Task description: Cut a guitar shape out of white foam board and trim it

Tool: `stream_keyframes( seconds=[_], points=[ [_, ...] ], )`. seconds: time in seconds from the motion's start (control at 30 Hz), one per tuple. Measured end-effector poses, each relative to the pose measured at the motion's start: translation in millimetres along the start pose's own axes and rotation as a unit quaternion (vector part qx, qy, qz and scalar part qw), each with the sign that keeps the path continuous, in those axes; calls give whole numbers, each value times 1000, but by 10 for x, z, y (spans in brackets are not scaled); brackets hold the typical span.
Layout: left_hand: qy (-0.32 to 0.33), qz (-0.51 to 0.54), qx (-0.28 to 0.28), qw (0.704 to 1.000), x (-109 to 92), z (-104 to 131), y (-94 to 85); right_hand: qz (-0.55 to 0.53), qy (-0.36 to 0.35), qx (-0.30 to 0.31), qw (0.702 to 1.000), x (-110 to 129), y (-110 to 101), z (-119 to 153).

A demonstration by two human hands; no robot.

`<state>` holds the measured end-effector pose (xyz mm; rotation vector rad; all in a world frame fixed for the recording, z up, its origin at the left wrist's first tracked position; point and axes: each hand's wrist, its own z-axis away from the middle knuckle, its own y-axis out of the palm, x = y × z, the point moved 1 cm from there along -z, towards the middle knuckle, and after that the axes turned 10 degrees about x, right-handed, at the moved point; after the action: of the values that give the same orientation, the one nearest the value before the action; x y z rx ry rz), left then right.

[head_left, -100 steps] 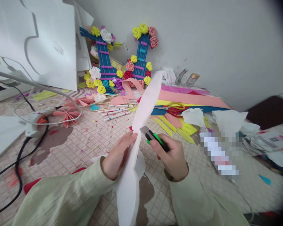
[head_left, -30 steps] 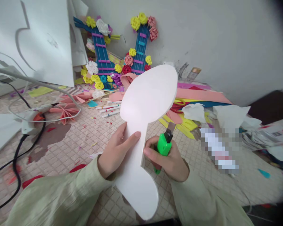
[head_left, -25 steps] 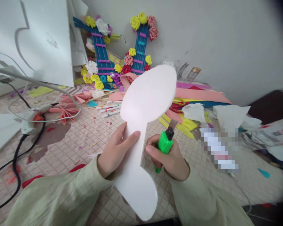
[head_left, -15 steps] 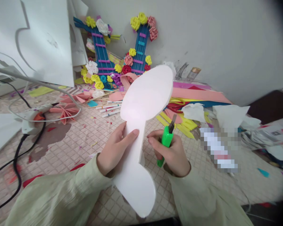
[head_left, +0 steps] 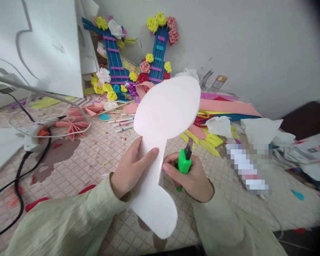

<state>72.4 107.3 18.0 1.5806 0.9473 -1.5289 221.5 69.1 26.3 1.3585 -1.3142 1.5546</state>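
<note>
A white flat board cutout (head_left: 167, 106), with a rounded upper part, a narrow middle and a rounded lower lobe, is held up over the table. My left hand (head_left: 130, 169) grips its narrow middle from the left, thumb across the front face. In my right hand (head_left: 193, 177) is a green utility knife (head_left: 184, 162), its blade pointing up and away from me. The fingertips of that hand are close to the right edge of the cutout's middle; whether they touch it is unclear.
Two blue guitar shapes (head_left: 160, 48) with paper flowers lean against the wall. White boards (head_left: 50, 46) stand at the left above a power strip (head_left: 33, 140) and cables. Pens (head_left: 124, 123), yellow strips (head_left: 209, 142), crumpled tissue (head_left: 219, 127) and a pixelated object (head_left: 246, 169) lie on the patterned tabletop (head_left: 96, 153).
The cutout has turned slightly, its upper part now wider in view and a little further right. My right hand and the knife have shifted slightly left, towards its edge.
</note>
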Motion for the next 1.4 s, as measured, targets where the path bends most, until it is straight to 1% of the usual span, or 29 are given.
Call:
stream_keyframes(
  seconds=[0.3, 0.43, 0.63, 0.7, 0.9, 1.0, 1.03, 1.1, 1.17, 1.23, 1.3, 1.4],
  points=[
    [-9, 22, 8, 1000, -9, -1, -7, -5, -10, -33, 999, -18, -9, 28],
    [-15, 26, 15, 999, -8, -7, -23, -17, 6, -51, 999, -37, -25, 17],
    [7, -22, 5, 1000, -3, -6, -14, -15, 12, -13, 1000, -32, -6, 2],
    [9, -36, 3, 999, 1, -7, -9, -11, 10, -11, 1000, -26, -1, 6],
    [7, -24, 16, 1000, 20, -6, -6, -8, 1, -7, 1000, -11, 35, 9],
    [-7, -5, 15, 1000, 8, -8, -6, -21, 7, -26, 999, -25, 32, 12],
    [-13, 6, 12, 1000, 0, -10, -6, -27, 16, -41, 999, -38, 17, 9],
    [-28, 36, 8, 999, -20, -15, -2, -25, 44, -92, 995, -73, -36, -2],
    [-41, 67, 1, 997, -40, -17, 2, 19, 66, -152, 986, -111, -108, -24],
    [-58, 96, -7, 994, -56, -16, 4, 88, 61, -194, 975, -135, -169, -50],
    [-80, 120, -12, 989, -63, -14, 3, 135, 29, -200, 970, -141, -197, -73],
    [-114, 156, -18, 981, -64, -12, -1, 171, -8, -161, 972, -126, -176, -84]
  ],
)
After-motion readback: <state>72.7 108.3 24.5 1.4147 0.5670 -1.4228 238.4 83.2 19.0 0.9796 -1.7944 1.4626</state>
